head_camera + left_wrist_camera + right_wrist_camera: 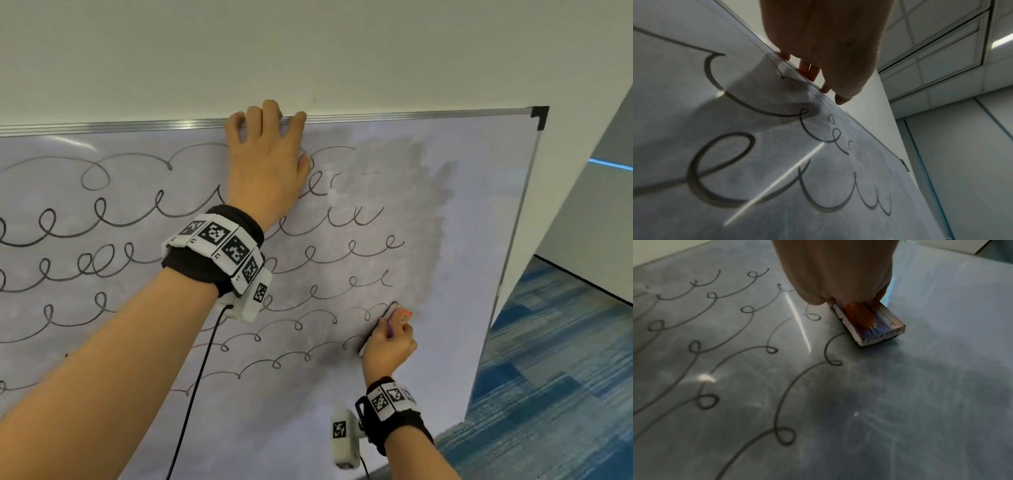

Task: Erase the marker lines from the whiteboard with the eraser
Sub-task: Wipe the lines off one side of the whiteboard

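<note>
A whiteboard [479, 205] with a metal frame leans against the wall, covered in rows of looping black marker lines [102, 219]. Its right part is a smeared grey patch with few lines. My right hand [388, 344] grips a small block eraser [399, 315] with an orange and blue top and presses it flat on the board at the right ends of the lower lines. In the right wrist view the eraser [871, 322] sits just right of the loops [830, 352]. My left hand [267, 150] grips the board's top edge [411, 114], fingers curled over the frame [809, 71].
A black plastic corner cap [539, 114] marks the board's upper right corner. Blue patterned carpet [548, 394] lies to the right below. A black cable [195, 387] hangs from my left wristband across the board. Pale wall [308, 51] rises above.
</note>
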Demonstrator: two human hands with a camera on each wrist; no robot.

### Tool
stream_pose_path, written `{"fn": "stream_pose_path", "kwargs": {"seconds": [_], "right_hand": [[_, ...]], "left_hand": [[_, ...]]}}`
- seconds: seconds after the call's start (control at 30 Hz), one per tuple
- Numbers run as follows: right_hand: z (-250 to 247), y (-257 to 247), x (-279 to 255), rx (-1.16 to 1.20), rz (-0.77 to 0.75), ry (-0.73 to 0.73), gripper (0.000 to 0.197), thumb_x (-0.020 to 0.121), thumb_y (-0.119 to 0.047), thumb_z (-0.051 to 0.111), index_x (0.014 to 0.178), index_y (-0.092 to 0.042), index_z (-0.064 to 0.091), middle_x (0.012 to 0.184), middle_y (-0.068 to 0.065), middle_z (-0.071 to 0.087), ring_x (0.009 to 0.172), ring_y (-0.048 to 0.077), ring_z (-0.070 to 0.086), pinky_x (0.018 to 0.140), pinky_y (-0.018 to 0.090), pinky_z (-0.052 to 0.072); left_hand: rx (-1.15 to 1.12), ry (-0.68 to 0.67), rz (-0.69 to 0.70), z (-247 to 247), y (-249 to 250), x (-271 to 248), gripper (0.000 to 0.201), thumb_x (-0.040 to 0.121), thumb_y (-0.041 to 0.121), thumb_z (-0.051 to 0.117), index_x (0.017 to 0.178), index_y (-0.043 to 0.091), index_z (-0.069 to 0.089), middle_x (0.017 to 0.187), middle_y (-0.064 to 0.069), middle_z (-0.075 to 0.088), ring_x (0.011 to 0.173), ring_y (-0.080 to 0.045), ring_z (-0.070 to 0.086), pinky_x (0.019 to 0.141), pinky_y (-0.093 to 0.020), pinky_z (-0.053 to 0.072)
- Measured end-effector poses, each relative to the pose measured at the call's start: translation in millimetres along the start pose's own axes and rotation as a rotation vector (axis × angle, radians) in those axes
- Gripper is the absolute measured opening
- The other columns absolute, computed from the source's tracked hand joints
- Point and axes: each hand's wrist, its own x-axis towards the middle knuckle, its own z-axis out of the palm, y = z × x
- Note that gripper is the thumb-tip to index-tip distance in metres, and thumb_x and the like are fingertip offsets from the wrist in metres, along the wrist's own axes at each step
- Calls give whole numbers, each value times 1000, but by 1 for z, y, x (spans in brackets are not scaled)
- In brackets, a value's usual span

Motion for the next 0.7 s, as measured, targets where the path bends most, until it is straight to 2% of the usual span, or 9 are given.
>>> {"fn": "stream_pose_path", "kwargs": {"seconds": [0.07, 0.2, 0.27, 0.37, 0.4, 0.47, 0.53, 0.63, 0.7], "right_hand": [[-1, 6, 3, 2, 17, 46, 19, 86, 5, 65, 104, 11, 67, 81, 16, 56, 82, 33, 57, 67, 29, 39], [1, 10, 10, 52, 229, 166, 22, 92, -1, 59, 109, 10, 66, 96, 27, 67, 90, 36, 63, 77, 34, 45], [8, 3, -3, 88, 182, 168, 21, 90, 2, 60, 109, 10, 66, 92, 25, 67, 84, 31, 62, 74, 25, 45], [13, 0, -27, 108, 78, 83, 10, 88, 5, 62, 97, 6, 67, 68, 6, 52, 64, 22, 50, 59, 10, 40], [12, 4, -28, 124, 85, 84, 4, 89, -2, 63, 92, 0, 65, 68, 4, 51, 62, 20, 49, 60, 16, 44], [8, 20, -18, 119, 214, 136, 17, 91, -22, 61, 90, -5, 66, 79, 11, 61, 70, 25, 57, 70, 32, 52], [2, 31, -8, 109, 374, 149, 18, 92, -14, 59, 104, -9, 71, 91, 13, 67, 81, 29, 63, 81, 43, 54], [4, 21, -20, 149, 359, 118, 13, 89, -8, 61, 92, -18, 69, 79, 6, 55, 72, 21, 52, 75, 37, 52], [6, 17, -36, 203, 275, 40, 9, 91, -16, 63, 89, -9, 68, 78, 4, 56, 70, 16, 53, 71, 32, 53]], "left_hand": [[-8, -1, 19, 0, -2, 0, 47, 89, 33, 40, 130, 11, 49, 115, -17, 49, 106, -35, 45, 98, -49, 29], [-14, -19, 43, 1, -6, -2, 50, 89, 34, 39, 133, 11, 46, 119, -17, 48, 109, -36, 44, 100, -50, 27], [-15, -25, 39, 2, -7, -2, 51, 89, 35, 39, 134, 11, 45, 120, -17, 47, 110, -36, 44, 101, -51, 27], [-23, -26, 31, 2, -6, -2, 51, 89, 35, 38, 133, 11, 45, 121, -17, 47, 111, -36, 44, 102, -51, 26], [-22, -23, 31, 2, -7, -2, 50, 89, 34, 39, 133, 11, 46, 121, -17, 48, 111, -36, 44, 102, -51, 26], [3, -25, 37, 2, -8, -1, 51, 88, 34, 39, 133, 12, 46, 122, -17, 48, 111, -36, 45, 101, -50, 29], [10, -39, 36, 0, -8, -2, 51, 87, 35, 40, 133, 11, 46, 123, -17, 48, 111, -36, 46, 101, -50, 30], [21, -52, 25, -1, -5, 0, 52, 87, 35, 41, 133, 12, 46, 125, -18, 47, 112, -37, 45, 102, -51, 29], [37, -63, 4, -1, -3, 0, 52, 88, 35, 41, 134, 12, 45, 126, -18, 46, 114, -37, 44, 104, -51, 28]]}}
